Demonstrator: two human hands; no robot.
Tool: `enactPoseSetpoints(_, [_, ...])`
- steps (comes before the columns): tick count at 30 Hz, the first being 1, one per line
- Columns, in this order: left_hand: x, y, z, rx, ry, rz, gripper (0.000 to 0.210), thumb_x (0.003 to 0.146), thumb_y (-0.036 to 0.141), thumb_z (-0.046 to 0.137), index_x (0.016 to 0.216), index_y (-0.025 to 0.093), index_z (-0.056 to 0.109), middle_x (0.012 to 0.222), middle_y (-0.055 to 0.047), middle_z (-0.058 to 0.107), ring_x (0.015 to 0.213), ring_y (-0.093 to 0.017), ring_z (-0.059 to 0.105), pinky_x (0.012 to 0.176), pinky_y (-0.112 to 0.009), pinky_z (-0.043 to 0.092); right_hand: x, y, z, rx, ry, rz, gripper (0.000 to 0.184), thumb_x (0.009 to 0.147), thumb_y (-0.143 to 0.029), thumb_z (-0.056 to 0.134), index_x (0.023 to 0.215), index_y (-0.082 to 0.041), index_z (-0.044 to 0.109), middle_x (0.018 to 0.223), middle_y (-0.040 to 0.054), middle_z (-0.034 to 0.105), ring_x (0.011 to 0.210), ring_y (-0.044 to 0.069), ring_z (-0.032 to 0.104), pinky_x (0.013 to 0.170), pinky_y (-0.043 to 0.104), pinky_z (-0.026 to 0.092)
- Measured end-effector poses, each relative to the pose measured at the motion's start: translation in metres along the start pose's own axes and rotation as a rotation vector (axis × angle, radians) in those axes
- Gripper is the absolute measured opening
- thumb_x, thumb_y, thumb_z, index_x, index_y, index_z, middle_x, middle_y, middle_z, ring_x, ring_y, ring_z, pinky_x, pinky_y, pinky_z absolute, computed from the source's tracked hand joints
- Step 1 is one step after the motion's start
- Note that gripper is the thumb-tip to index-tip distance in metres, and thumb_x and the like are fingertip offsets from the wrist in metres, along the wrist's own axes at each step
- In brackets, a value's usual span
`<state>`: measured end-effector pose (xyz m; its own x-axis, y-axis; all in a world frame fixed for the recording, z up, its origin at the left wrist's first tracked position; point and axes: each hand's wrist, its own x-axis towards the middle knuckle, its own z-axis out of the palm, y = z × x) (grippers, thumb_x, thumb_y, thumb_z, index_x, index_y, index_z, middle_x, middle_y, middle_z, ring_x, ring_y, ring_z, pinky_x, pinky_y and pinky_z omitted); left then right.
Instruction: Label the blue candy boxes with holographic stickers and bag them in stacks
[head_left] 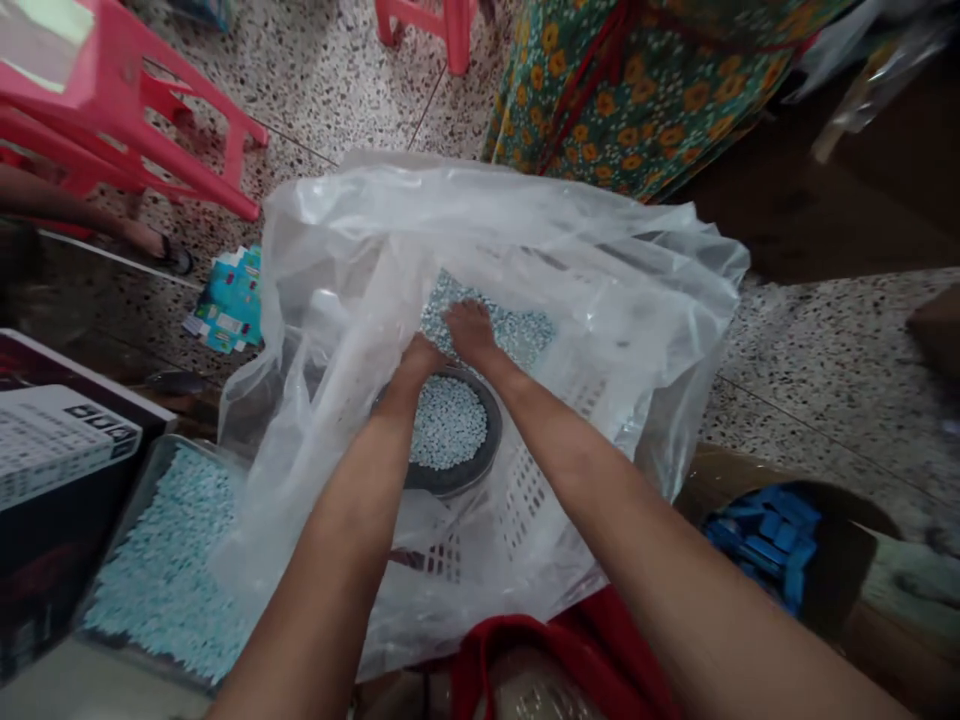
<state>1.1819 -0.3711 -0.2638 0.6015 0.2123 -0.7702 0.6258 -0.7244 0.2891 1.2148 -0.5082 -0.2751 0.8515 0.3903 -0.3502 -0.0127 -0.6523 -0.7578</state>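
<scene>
A clear plastic bag [330, 215] lines a white slotted basket [525, 500] in front of me. Inside sits a dark-rimmed round bowl [491, 440] holding pale blue pellets [448, 422]. My left hand [422, 355] is closed at the bowl's far rim, with its fingertips mostly hidden. Beyond the bowl, more pale blue pellets [525, 335] lie loose in the bag. My right hand [470, 328] rests palm down on these, fingers slightly apart and nothing visibly gripped.
At left stand a tray of pale blue pieces [172, 560] and a printed box [67, 450]. A carton [847, 570] with blue packets [772, 540] is at right. Pink stools [120, 110], flattened blue cartons [229, 300], a person's foot [161, 245] and a person in floral clothing [600, 90] are beyond.
</scene>
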Motion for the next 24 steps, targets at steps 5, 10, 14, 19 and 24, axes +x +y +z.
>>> enactPoseSetpoints(5, [0.004, 0.014, -0.006, 0.087, -0.05, 0.009, 0.076, 0.057, 0.015, 0.095, 0.129, 0.011, 0.071, 0.131, -0.028, 0.07, 0.131, -0.048, 0.063, 0.109, -0.051, 0.052, -0.055, -0.005, -0.01, 0.139, 0.331, 0.837, 0.051, 0.097, -0.022, 0.04, 0.147, -0.018, 0.052, 0.152, 0.0232, 0.05, 0.143, 0.036, 0.046, 0.116, 0.06, 0.039])
enactPoseSetpoints(10, [0.006, 0.022, 0.016, 0.103, 0.085, -0.023, 0.102, 0.075, 0.014, 0.083, 0.162, 0.001, 0.032, 0.154, -0.041, 0.044, 0.143, -0.051, 0.05, 0.112, -0.058, 0.048, -0.067, 0.007, 0.012, 0.189, 0.34, 1.062, 0.065, 0.097, -0.05, 0.05, 0.153, -0.017, 0.043, 0.154, 0.0307, 0.041, 0.14, 0.046, 0.047, 0.106, 0.068, 0.044])
enactPoseSetpoints(14, [0.01, 0.024, 0.027, 0.113, 0.122, 0.01, 0.1, 0.084, 0.024, 0.079, 0.168, 0.014, 0.026, 0.16, -0.036, 0.037, 0.14, -0.05, 0.053, 0.109, -0.06, 0.049, -0.043, 0.008, 0.032, 0.261, 0.344, 1.041, 0.074, 0.097, -0.058, 0.051, 0.156, -0.016, 0.037, 0.155, 0.0313, 0.041, 0.145, 0.045, 0.044, 0.114, 0.069, 0.035])
enactPoseSetpoints(19, [0.01, 0.034, 0.025, 0.072, 0.094, 0.072, 0.076, 0.097, 0.032, 0.065, 0.165, 0.016, 0.036, 0.152, -0.032, 0.048, 0.128, -0.044, 0.062, 0.105, -0.051, 0.049, -0.013, 0.001, 0.044, 0.432, 0.284, 1.019, 0.077, 0.101, -0.061, 0.04, 0.156, -0.009, 0.033, 0.144, 0.0338, 0.051, 0.135, 0.043, 0.056, 0.109, 0.067, 0.043])
enactPoseSetpoints(24, [0.011, 0.031, 0.016, -0.021, -0.045, 0.254, 0.072, 0.089, 0.034, 0.078, 0.154, 0.018, 0.051, 0.14, -0.026, 0.061, 0.122, -0.04, 0.067, 0.103, -0.043, 0.048, 0.005, 0.002, 0.051, 0.497, 0.3, 1.017, 0.074, 0.104, -0.058, 0.026, 0.156, -0.006, 0.034, 0.145, 0.0342, 0.05, 0.134, 0.042, 0.058, 0.108, 0.067, 0.043])
